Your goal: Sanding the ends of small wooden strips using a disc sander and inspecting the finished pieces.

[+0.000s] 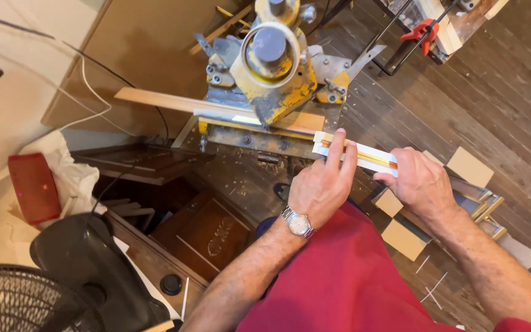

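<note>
1. A red rectangular plastic case point(34, 187) lies on white sheeting far left of the yellow, paint-worn metal cutting machine point(271, 74); a black mesh fan guard point(13, 301) sits below it.
2. A pale wooden strip point(179, 102) runs through the machine's base, jutting out to its left.
3. Just below and right of the machine, the left hand point(322, 184), a silver wristwatch point(298, 223) at the wrist, presses flat, fingers extended, on a white-and-gold length of picture-frame moulding point(364, 158).
4. Further right of the machine, the right hand point(419, 181) holds the moulding's other end, its grip closed around it.
5. Brown cardboard squares point(469, 166) lie on the wooden floor point(511, 92) beyond.
</note>
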